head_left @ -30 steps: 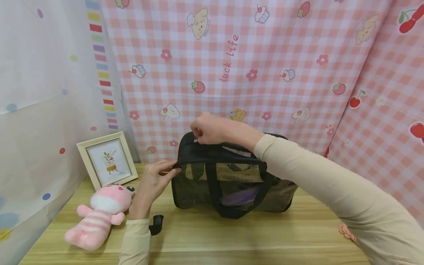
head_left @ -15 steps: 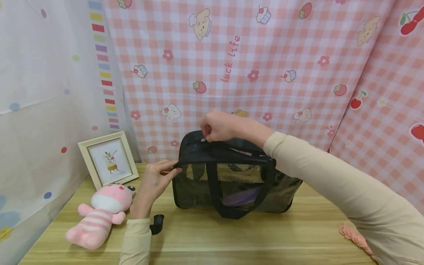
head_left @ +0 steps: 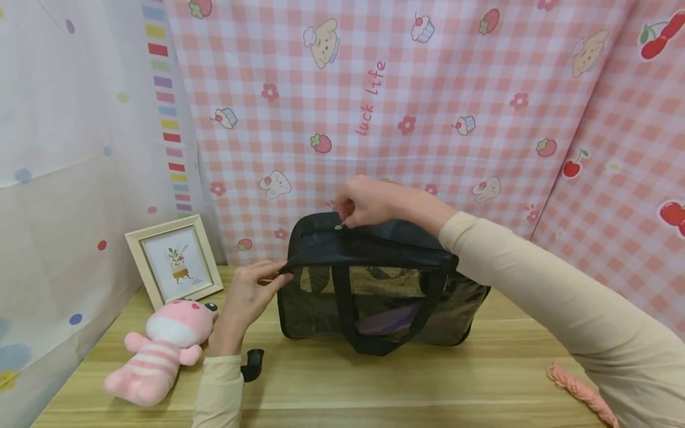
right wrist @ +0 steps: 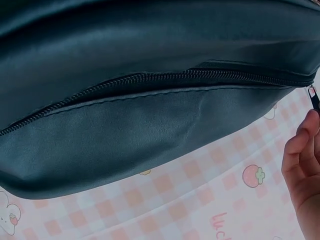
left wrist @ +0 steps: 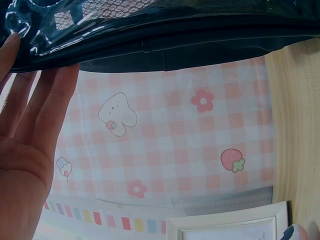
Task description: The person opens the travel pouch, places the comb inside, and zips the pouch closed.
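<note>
A black bag (head_left: pixel 374 297) with see-through sides stands on the table, its black strap handle (head_left: pixel 345 303) hanging down the front. Something purple (head_left: pixel 390 320) shows through the clear panel. My left hand (head_left: pixel 251 291) pinches the bag's upper left corner; in the left wrist view the thumb lies on the clear side and the fingers go behind the edge. Above the top, my right hand (head_left: pixel 364 202) pinches the zipper pull (right wrist: pixel 314 97). The zipper (right wrist: pixel 165 76) stands parted in the right wrist view, with a dark gap between its toothed edge and the flap.
A pink striped plush toy (head_left: pixel 155 356) lies at the left, in front of a cream picture frame (head_left: pixel 211 270). A small black curved object (head_left: pixel 253 365) sits by the left wrist. Twisted pink yarn (head_left: pixel 580 392) lies near the right forearm. Checked cloth (head_left: pixel 455 77) hangs close behind the bag.
My right hand has moved right along the bag's top with the zipper pull. The opening seen at the top right no longer shows. The left hand keeps its hold on the corner.
</note>
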Demonstrator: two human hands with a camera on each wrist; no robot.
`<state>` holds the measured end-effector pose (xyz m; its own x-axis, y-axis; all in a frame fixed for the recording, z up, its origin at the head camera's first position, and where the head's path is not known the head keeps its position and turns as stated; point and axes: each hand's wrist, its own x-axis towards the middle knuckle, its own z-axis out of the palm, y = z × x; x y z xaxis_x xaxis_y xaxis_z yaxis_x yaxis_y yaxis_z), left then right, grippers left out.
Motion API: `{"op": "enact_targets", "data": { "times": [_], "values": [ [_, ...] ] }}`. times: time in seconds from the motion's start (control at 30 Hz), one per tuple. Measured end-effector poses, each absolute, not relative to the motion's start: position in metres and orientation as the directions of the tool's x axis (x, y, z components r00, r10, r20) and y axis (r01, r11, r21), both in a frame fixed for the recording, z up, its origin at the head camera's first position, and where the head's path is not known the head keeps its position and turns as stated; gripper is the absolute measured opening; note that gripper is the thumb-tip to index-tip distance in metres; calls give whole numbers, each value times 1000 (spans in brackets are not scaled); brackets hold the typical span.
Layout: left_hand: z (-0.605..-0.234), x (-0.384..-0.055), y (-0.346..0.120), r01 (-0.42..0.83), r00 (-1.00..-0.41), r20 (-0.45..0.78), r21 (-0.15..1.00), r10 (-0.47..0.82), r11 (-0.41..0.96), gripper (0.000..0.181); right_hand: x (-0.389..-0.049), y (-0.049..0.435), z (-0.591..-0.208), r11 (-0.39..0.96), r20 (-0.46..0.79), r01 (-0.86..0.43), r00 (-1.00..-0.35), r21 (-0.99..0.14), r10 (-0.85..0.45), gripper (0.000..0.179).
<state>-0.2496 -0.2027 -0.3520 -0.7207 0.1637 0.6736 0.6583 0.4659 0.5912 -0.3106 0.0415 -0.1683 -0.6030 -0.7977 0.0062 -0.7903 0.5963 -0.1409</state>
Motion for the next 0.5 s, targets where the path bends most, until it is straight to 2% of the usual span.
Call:
{"op": "enact_targets", "data": {
  "times": [0.13,0.5],
  "values": [
    [-352,-249,-202,659,-720,674,590,165,467,23,-310,45,-167,617,-15,-771,-623,-156,-782,8],
    [-352,-250,-202,653,-725,669,594,163,470,23,-312,59,-165,586,-9,-793,-593,-168,-805,8]
  ]
}}
